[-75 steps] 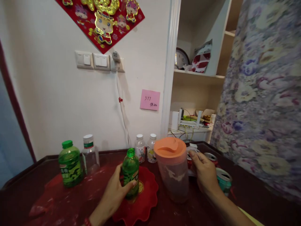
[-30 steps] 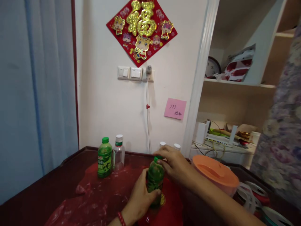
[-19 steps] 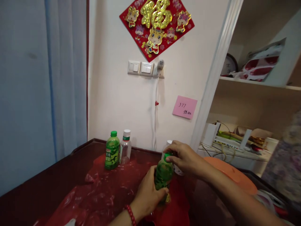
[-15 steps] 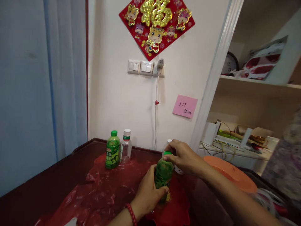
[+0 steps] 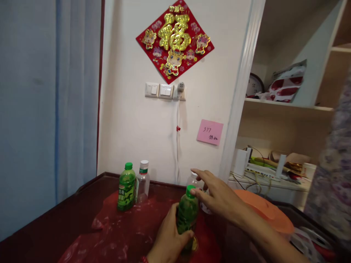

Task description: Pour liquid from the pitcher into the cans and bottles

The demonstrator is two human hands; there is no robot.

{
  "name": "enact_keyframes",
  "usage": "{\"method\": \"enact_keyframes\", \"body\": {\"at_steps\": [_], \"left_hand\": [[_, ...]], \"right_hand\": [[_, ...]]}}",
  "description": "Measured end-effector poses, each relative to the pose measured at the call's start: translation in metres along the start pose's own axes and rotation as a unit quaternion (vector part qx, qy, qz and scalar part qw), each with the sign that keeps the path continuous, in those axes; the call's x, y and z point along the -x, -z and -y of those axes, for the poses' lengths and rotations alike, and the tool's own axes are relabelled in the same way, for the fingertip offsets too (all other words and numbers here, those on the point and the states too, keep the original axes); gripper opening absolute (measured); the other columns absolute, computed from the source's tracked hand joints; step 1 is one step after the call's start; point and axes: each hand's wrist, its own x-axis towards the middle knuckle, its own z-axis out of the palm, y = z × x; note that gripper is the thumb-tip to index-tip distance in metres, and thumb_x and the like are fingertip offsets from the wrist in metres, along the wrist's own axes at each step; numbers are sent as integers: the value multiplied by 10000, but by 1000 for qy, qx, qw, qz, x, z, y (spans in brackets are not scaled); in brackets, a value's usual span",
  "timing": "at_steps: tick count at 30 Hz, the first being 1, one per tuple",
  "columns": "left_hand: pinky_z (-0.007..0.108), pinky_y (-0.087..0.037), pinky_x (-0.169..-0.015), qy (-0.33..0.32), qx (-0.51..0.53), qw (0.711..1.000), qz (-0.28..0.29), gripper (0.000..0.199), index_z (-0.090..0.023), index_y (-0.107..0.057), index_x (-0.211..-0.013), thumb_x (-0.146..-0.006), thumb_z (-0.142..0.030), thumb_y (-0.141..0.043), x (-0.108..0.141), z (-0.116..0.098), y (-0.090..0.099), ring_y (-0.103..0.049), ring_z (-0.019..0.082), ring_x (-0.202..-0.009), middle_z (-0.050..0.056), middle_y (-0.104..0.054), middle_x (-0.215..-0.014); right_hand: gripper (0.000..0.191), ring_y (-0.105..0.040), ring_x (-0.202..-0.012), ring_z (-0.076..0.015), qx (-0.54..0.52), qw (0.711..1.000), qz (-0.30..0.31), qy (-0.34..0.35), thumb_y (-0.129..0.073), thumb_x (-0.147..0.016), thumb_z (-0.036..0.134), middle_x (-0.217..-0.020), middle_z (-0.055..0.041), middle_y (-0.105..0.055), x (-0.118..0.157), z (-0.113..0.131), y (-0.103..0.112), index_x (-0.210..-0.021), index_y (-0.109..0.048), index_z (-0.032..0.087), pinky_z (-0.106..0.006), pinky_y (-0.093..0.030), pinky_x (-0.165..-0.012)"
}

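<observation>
My left hand is wrapped round a green bottle with a green cap, which stands nearly upright over a red surface. Beside the cap is my right hand, its fingers apart and the thumb at the cap's edge. Further left on the table stand a second green bottle and a clear bottle with a white cap. Behind my right hand, another clear bottle with a white cap is partly hidden.
Crumpled red plastic lies on the dark table. An orange basin is at the right, below shelves with a router. A blue curtain hangs at the left.
My right hand's fingers have opened off the green cap. My left hand still grips the bottle. The view has tilted up a little, showing more of the red wall decoration.
</observation>
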Motion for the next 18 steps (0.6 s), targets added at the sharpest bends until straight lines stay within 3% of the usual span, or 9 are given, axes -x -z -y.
{"method": "enact_keyframes", "body": {"at_steps": [2, 4, 7, 9, 12, 15, 18], "left_hand": [[350, -465, -981, -6, 0, 1000, -2, 619, -194, -558, -1242, -645, -71, -668, -2, 7, 0, -620, 287, -1132, 91, -678, -1227], [351, -464, -983, -10, -6, 1000, -4, 640, -189, -556, -1247, -628, -58, -659, -4, 14, 0, -615, 286, -1132, 94, -674, -1233], [359, -459, -998, -14, -12, 1000, 1, 647, -184, -556, -1246, -620, -59, -665, -6, 20, 1, -604, 287, -1148, 97, -667, -1239], [366, -453, -1016, -16, -12, 1000, 4, 647, -191, -555, -1247, -624, -64, -673, -7, 19, 1, -594, 293, -1175, 98, -662, -1257], [385, -452, -1026, -18, -8, 1000, 3, 653, -196, -552, -1252, -626, -81, -700, -7, 16, 2, -590, 313, -1194, 109, -661, -1264], [408, -453, -1027, -28, 5, 999, 14, 661, -187, -550, -1261, -629, -119, -730, -8, 13, 3, -594, 334, -1187, 116, -667, -1241], [413, -444, -1028, -42, 11, 999, 21, 692, -190, -551, -1266, -606, -143, -754, -8, 13, 5, -590, 344, -1176, 107, -670, -1229]], "right_hand": [[390, -561, -1120, -220, -32, 997, 33, 59, -507, -1016, 175, -1263, -87, -580, -4, 0, 4, -1397, -571, 226, -350, -426, -976], [297, -580, -1061, -176, -38, 994, 58, 85, -494, -979, 60, -1135, -51, -618, -8, 1, 2, -1114, -708, 215, -280, -425, -943], [164, -597, -935, -174, -20, 998, 45, 42, -599, -927, 45, -974, -40, -624, -13, 0, -8, -904, -693, 177, -260, -429, -815], [37, -598, -856, -192, -6, 1000, 19, -10, -668, -925, 117, -905, -46, -634, -14, 0, -15, -918, -660, 152, -278, -411, -732], [199, -596, -762, -227, 12, 998, 3, -68, -728, -926, 317, -830, -58, -641, -12, 1, -16, -932, -637, 139, -303, -388, -652], [402, -611, -969, -293, 14, 998, 10, -57, -676, -957, 463, -1085, -127, -639, -6, 6, -10, -1196, -650, 140, -364, -445, -791], [381, -554, -1154, -256, 1, 999, 36, 2, -536, -1031, 291, -1244, -125, -577, -2, 10, -5, -1397, -586, 195, -357, -411, -980]]}}
